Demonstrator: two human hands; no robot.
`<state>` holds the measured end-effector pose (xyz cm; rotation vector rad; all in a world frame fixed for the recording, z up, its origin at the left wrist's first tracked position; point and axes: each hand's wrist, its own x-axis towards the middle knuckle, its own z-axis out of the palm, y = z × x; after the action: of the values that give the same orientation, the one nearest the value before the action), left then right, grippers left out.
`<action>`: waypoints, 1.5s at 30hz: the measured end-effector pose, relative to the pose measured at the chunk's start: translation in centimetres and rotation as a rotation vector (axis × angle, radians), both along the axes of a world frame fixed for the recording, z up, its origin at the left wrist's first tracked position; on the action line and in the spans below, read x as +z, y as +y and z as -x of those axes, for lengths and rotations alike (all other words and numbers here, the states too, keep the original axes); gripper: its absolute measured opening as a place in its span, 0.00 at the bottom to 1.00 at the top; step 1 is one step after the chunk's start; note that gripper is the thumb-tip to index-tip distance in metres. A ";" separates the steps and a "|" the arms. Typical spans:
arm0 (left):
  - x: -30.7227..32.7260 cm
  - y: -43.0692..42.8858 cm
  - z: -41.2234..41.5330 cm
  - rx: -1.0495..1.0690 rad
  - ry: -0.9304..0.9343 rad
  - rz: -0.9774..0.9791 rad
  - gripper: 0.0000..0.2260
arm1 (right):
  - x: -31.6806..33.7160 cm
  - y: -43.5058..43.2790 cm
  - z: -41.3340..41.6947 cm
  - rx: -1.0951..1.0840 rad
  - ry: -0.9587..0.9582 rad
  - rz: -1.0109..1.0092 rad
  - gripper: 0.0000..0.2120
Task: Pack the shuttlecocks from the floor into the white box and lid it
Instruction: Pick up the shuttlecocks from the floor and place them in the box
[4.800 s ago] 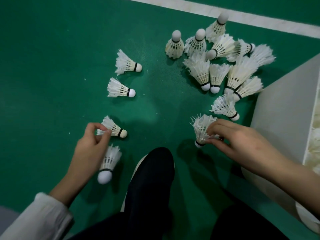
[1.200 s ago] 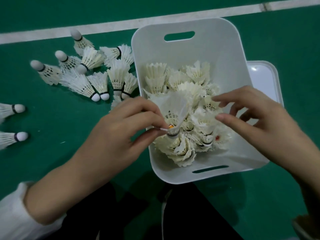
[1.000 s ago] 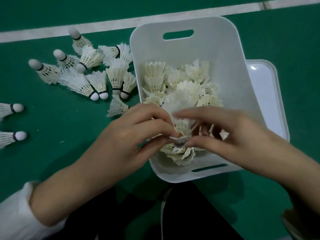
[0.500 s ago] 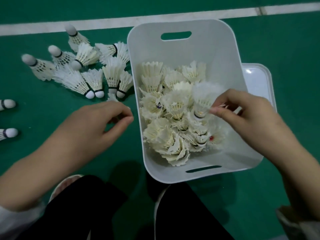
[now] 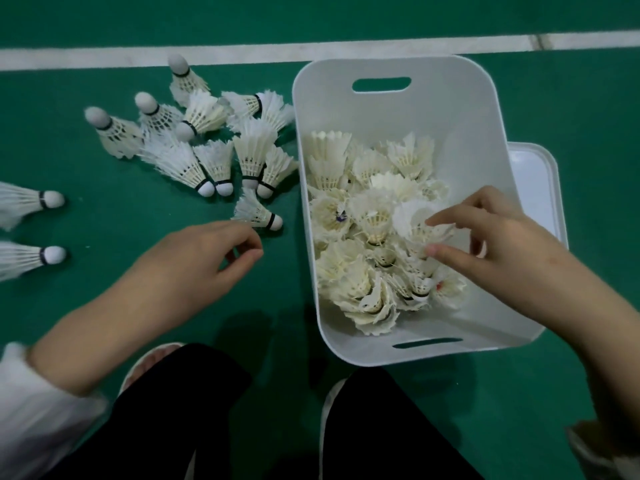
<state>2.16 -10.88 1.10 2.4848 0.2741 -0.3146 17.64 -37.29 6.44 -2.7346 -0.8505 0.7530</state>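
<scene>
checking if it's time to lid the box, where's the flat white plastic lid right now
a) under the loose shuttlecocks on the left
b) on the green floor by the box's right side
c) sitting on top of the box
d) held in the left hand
b: the flat white plastic lid lies on the green floor at the right of the open white plastic box, partly hidden by its wall.
</scene>
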 end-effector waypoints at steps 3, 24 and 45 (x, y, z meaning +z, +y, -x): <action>-0.6 1.6 1.0 0.034 0.037 -0.019 0.08 | 1.8 1.4 0.2 0.034 -0.103 -0.049 0.19; -8.3 12.0 11.2 0.557 -0.023 -0.040 0.06 | -11.9 27.6 4.9 0.750 -0.032 0.540 0.15; -11.1 18.6 17.1 1.207 -0.180 0.061 0.08 | -13.8 30.5 12.7 0.442 0.192 -0.164 0.09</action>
<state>-14.89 7.70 -10.03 1.8403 1.5198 0.3938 4.98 -6.78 -7.41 -2.3085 -1.4203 0.9537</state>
